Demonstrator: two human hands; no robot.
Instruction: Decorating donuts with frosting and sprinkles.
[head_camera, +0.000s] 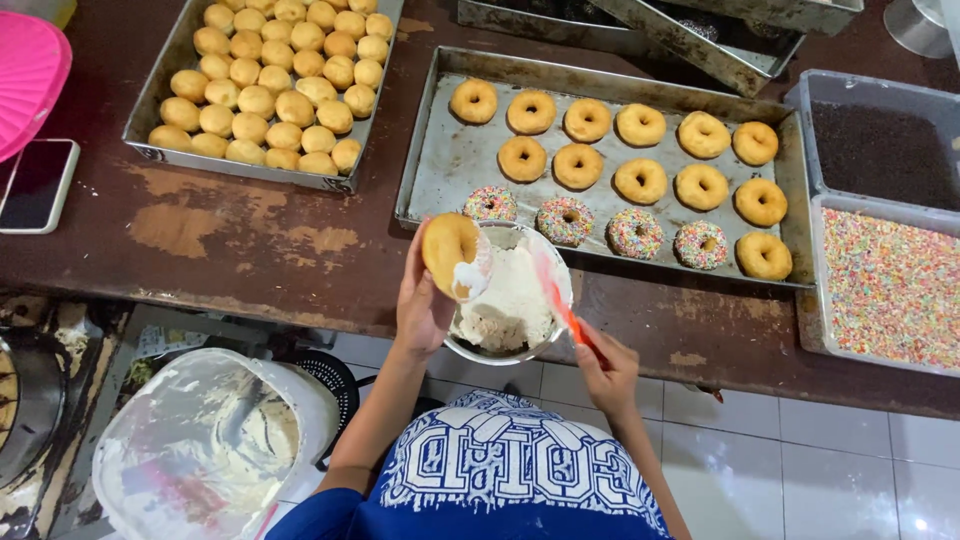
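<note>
Both hands are busy; left hand (422, 300) grips a doughnut (450, 252) over the bowl (510, 345); right hand (605, 370), fingers closed, holds the spatula (556, 298); spread icing thin, evenly.

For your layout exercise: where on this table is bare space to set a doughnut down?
Bare wood lies between the bun tray, the phone and the doughnut tray. That tray's near-left metal is free too. Crowded: sprinkle tubs, bowl.
</note>
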